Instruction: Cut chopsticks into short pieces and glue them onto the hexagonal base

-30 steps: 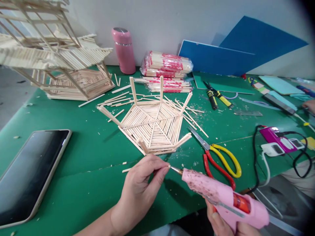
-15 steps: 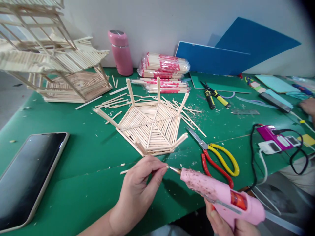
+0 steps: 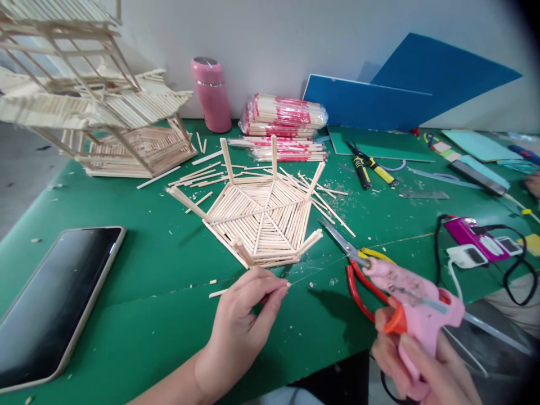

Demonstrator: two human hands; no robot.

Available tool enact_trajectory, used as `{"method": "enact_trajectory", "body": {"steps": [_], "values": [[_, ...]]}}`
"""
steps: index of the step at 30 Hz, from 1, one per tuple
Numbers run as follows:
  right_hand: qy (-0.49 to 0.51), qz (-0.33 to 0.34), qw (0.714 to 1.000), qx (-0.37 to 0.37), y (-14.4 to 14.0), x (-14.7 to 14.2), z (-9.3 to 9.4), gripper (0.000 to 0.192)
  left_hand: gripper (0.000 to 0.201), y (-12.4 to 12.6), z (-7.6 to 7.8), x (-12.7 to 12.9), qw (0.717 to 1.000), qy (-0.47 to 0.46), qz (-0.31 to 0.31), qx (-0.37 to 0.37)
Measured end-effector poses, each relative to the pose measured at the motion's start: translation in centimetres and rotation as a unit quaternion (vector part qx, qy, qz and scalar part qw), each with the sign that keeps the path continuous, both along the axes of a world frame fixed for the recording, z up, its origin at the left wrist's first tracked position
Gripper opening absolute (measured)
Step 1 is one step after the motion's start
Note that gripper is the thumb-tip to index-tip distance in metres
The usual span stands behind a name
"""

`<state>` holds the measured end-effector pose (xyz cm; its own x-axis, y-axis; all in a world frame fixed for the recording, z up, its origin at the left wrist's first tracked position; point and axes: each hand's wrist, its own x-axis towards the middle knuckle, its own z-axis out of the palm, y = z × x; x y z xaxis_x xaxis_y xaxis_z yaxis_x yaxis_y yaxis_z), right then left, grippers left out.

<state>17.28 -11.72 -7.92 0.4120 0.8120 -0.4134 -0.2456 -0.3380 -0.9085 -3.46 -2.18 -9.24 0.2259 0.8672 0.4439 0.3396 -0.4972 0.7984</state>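
Note:
My left hand (image 3: 241,315) is closed in a pinch in front of the hexagonal stick base (image 3: 261,219). A tiny pale tip of a wooden stick (image 3: 288,284) pokes out between its thumb and forefinger; the rest is hidden. My right hand (image 3: 426,363) grips a pink hot glue gun (image 3: 415,289), fingers by its orange trigger. Between the stick tip and the nozzle runs a thin strand of glue. The base lies flat, with short upright posts at its corners. Scissors (image 3: 350,250) with red and yellow handles lie partly behind the gun.
A stick pavilion model (image 3: 126,121) stands at the left, beyond a phone (image 3: 59,298). Behind the base are loose sticks, bagged stick bundles (image 3: 291,112) and a pink flask (image 3: 211,95). Black-yellow pliers (image 3: 367,166) and a purple power bank (image 3: 476,239) with cables lie at the right. Another person's hand (image 3: 532,184) shows at the edge.
My right hand has drawn the glue gun away to the right and turned it, so its nozzle left the stick tip and a glue strand stretched out. My left hand keeps its pinch.

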Motion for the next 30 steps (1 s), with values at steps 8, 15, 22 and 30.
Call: {"method": "enact_trajectory", "body": {"steps": [8, 15, 22, 30], "values": [[-0.242, -0.035, 0.969, -0.038, 6.4, 7.9, 1.4, 0.017, 0.013, -0.2, 0.6, 0.5, 0.998, 0.036, 0.025, 0.039], [-0.491, 0.18, 0.849, -0.08, 11.5, 11.5, 0.5, 0.023, 0.01, -0.7, 0.9, 1.8, 0.993, 0.048, 0.088, 0.066], [-0.58, 0.192, 0.785, 0.103, 12.1, 7.3, 1.7, 0.02, 0.009, -1.0, 0.6, 3.4, 0.982, 0.057, 0.159, 0.084], [-0.406, 0.465, 0.747, 0.248, 13.1, -0.2, -0.5, 0.02, 0.008, -1.1, -0.2, 4.4, 0.968, 0.09, 0.228, 0.061]]}}
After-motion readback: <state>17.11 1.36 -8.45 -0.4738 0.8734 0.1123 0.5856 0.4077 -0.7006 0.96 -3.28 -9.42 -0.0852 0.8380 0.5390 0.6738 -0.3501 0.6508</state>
